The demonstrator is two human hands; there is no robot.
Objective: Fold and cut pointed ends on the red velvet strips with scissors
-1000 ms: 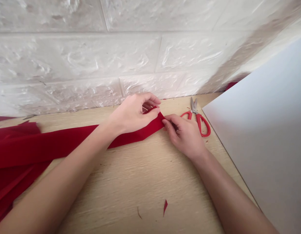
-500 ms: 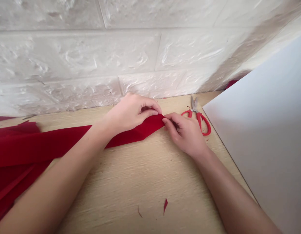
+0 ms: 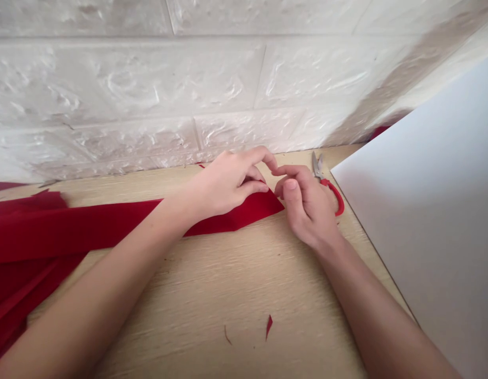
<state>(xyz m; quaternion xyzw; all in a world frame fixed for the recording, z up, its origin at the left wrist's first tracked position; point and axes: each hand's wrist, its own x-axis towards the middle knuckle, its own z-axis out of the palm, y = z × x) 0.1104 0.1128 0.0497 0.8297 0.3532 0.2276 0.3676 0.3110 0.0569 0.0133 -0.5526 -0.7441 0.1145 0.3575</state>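
Head: dk red strip (image 3: 105, 225), angled end (image 3: 269, 204)

No readable text: no legible label, brand, number or sign anywhere in view.

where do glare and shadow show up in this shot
Head view: shiny glints on the white wall; head view: soft shadow on the table beside the left forearm; head view: the red fabric strip shows no obvious glare.
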